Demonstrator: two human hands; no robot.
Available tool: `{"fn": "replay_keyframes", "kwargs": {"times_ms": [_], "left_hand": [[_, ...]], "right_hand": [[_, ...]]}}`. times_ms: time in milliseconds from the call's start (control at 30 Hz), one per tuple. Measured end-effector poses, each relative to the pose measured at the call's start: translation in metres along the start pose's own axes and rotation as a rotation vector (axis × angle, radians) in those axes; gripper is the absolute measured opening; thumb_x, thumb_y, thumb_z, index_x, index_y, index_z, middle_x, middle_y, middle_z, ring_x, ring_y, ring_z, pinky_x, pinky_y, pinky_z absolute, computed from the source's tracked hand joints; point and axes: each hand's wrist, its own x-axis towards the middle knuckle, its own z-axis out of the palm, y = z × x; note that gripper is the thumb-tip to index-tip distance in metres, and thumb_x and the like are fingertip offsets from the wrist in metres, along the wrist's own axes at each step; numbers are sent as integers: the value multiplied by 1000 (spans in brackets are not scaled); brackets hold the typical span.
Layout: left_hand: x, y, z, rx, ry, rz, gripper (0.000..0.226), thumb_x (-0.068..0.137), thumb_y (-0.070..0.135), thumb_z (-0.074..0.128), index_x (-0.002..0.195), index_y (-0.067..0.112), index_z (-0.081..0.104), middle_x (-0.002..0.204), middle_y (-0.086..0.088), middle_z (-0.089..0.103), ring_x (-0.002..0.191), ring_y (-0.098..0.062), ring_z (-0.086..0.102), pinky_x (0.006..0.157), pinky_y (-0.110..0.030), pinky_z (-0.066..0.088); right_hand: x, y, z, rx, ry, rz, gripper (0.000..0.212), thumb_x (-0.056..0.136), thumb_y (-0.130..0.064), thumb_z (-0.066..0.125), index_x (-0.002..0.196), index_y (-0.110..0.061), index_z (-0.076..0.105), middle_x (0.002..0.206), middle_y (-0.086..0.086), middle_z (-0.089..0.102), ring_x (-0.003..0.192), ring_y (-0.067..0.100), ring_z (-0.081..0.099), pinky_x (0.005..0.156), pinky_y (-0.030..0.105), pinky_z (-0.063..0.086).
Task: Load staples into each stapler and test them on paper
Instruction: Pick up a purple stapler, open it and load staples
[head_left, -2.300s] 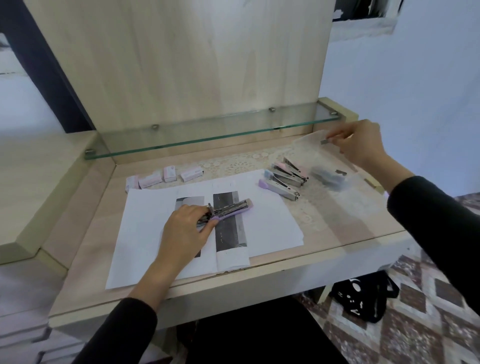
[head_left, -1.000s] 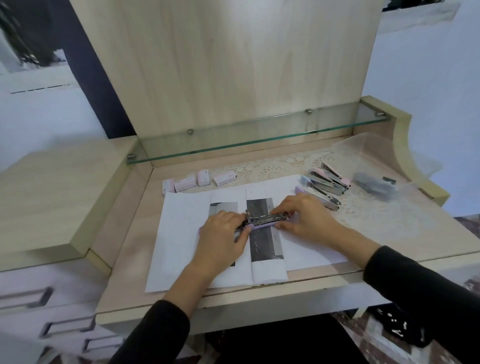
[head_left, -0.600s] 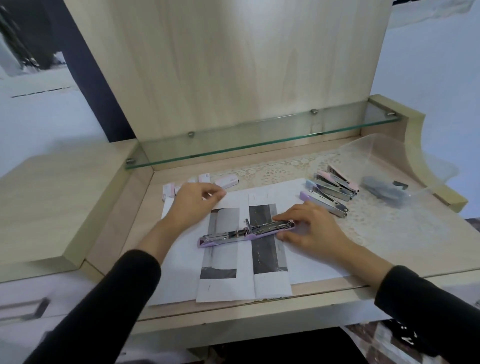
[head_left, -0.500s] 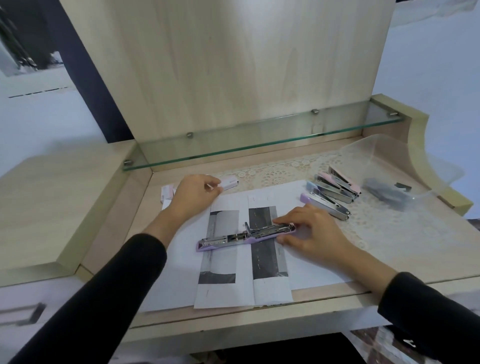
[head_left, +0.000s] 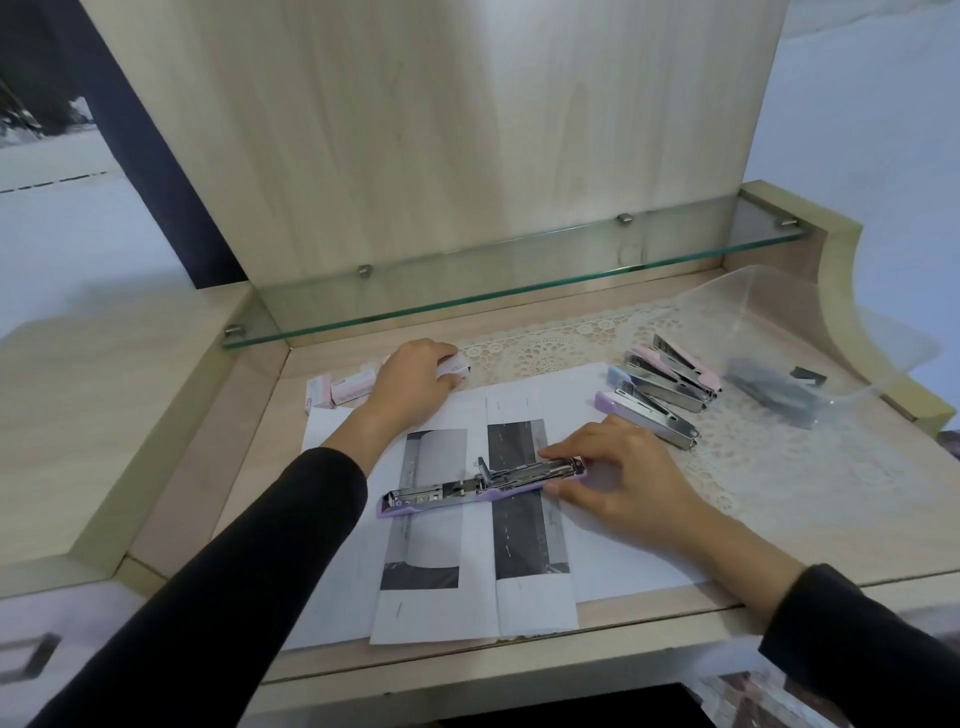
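A purple stapler (head_left: 467, 491) lies swung fully open across the white paper sheets (head_left: 519, 597) in the middle of the desk. My right hand (head_left: 618, 480) pinches its right end between thumb and fingers. At the back left, my left hand (head_left: 413, 382) grips a small pink-white staple box (head_left: 453, 368). Two more staple boxes (head_left: 343, 389) lie left of that hand. Several closed staplers (head_left: 660, 392), purple, blue and pink, lie grouped at the right of the paper.
A clear plastic bag (head_left: 789, 358) with dark items lies at the back right on a lace mat (head_left: 545, 348). A glass shelf (head_left: 519, 275) overhangs the back of the desk. A raised wooden side surface (head_left: 93, 415) stands to the left.
My left hand left the stapler, reached to the back left and closed around a staple box. The stapler went from folded to swung open. My right hand came from the bag to its right end.
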Motion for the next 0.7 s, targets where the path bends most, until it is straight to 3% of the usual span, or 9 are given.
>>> {"fn": "replay_keyframes", "kwargs": {"times_ms": [100, 167, 267, 367, 467, 567, 700], "left_hand": [[-16, 8, -6, -93, 20, 39, 40, 86, 21, 62, 124, 11, 56, 121, -8, 59, 111, -25, 51, 98, -37, 40], [-32, 17, -10, -157, 33, 88, 38, 85, 20, 63, 122, 12, 57, 121, -6, 60, 111, -22, 52, 98, -34, 39], [-56, 27, -14, -263, 40, 118, 38, 83, 21, 66, 120, 15, 60, 117, -2, 61, 103, -12, 52, 90, -22, 39], [-71, 28, -12, -308, 35, 109, 40, 80, 20, 70, 119, 15, 61, 114, -3, 62, 99, -10, 51, 85, -23, 43], [-81, 28, -8, -360, 24, 57, 41, 78, 14, 71, 118, 11, 61, 114, -5, 62, 104, -19, 54, 88, -36, 50], [-84, 29, -7, -378, 12, 50, 42, 78, 11, 71, 118, 11, 61, 116, -7, 62, 105, -20, 54, 90, -37, 50], [-83, 34, -9, -391, 23, 47, 41, 77, 8, 71, 117, 11, 62, 117, -6, 62, 105, -19, 54, 89, -33, 50]], "right_hand": [[0, -1, -1, -11, -9, 2, 45, 69, -61, 57, 96, -27, 71, 83, -10, 70, 79, 13, 61, 95, 31, 38], [1, -1, -1, 50, 6, 31, 52, 68, -66, 52, 94, -25, 72, 80, -9, 71, 75, 13, 62, 101, 19, 31], [3, -2, -4, 193, 51, 107, 32, 77, -48, 62, 89, -21, 74, 64, -11, 68, 63, 12, 60, 107, 9, 19], [8, -6, -11, 204, 57, 186, 14, 85, -20, 62, 90, -12, 73, 69, 0, 71, 58, 21, 56, 88, 12, 36], [17, -12, -16, 104, -7, 188, 15, 84, -17, 63, 96, -13, 71, 77, -9, 66, 54, 7, 54, 62, 8, 40], [29, -18, -15, 54, -51, 165, 21, 83, -14, 64, 103, -13, 68, 84, -5, 66, 57, 5, 55, 62, 14, 43], [44, -22, -6, 12, -124, 177, 34, 76, -19, 72, 110, -18, 64, 89, -5, 66, 65, 16, 60, 69, 22, 45]]}}
